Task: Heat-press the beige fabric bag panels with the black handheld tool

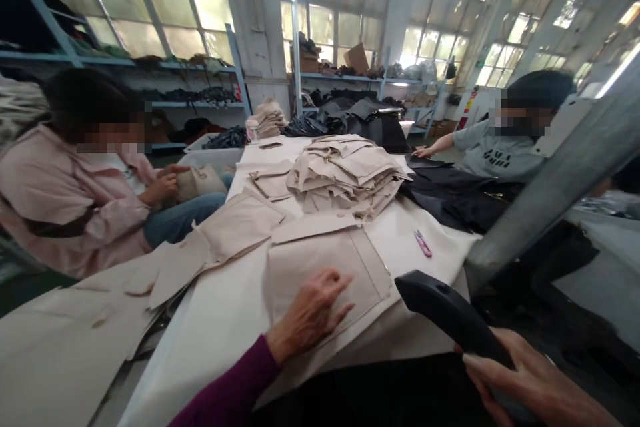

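Note:
My left hand [315, 310] lies on a beige fabric piece [310, 267] with stitched edges, its fingers loosely spread and gripping nothing. In my right hand [530, 373] is a black handheld device [445, 313] with a wide, angled head; its exact kind does not show. The device's head hangs just right of the fabric piece, and my fingers wrap round its handle. Pink thread snips [423, 243] rest on the white tabletop [200, 340] beyond the device.
A heap of beige fabric pieces [345, 170] rises behind the work. More beige pieces [65, 327] spread along the left. A person in pink [60, 200] sits left, handling fabric; another person [500, 147] is at right by black fabric [450, 193]. A grey slanted post [555, 180] stands right.

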### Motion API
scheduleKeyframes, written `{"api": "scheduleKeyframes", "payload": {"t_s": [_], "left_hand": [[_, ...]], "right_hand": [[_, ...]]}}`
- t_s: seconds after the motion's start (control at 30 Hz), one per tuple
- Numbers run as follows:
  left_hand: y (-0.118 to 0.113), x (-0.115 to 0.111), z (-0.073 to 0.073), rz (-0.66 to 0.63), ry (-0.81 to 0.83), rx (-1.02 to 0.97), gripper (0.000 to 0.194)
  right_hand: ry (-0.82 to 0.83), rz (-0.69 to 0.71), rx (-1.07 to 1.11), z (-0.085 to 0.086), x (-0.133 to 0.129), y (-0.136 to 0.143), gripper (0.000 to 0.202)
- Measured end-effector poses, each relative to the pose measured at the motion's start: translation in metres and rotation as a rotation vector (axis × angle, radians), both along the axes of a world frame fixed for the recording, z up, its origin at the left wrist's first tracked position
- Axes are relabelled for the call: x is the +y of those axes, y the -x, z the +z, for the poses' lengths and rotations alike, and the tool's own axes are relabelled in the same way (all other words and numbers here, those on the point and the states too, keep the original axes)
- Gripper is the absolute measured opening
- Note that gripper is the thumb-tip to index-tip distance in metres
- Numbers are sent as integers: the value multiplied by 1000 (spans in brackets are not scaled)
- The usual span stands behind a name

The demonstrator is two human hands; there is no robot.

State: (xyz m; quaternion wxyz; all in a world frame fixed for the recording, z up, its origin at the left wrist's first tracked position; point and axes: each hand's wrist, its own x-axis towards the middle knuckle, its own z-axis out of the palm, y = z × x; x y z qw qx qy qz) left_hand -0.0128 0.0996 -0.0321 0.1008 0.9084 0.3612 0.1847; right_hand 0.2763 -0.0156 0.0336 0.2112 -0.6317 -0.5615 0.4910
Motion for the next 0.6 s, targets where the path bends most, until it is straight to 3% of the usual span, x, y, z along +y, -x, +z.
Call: {"api": "scheduleKeyframes", "payload": {"t_s": [0.13,0.27,0.43,0.6], "left_hand": [[15,29,-24,120,-143,88,42],[17,34,-48,155,-163,160,45],[15,31,-49,172,-181,171,46],[14,32,-50,188,-189,178,49]], "right_hand": [[21,-16,-29,-1,-5,10,43],[61,-25,-41,-12,-6,16,31],[115,-45,-23,-21,15,37,19],[44,-63,-63,-19,44,56,21]]}}
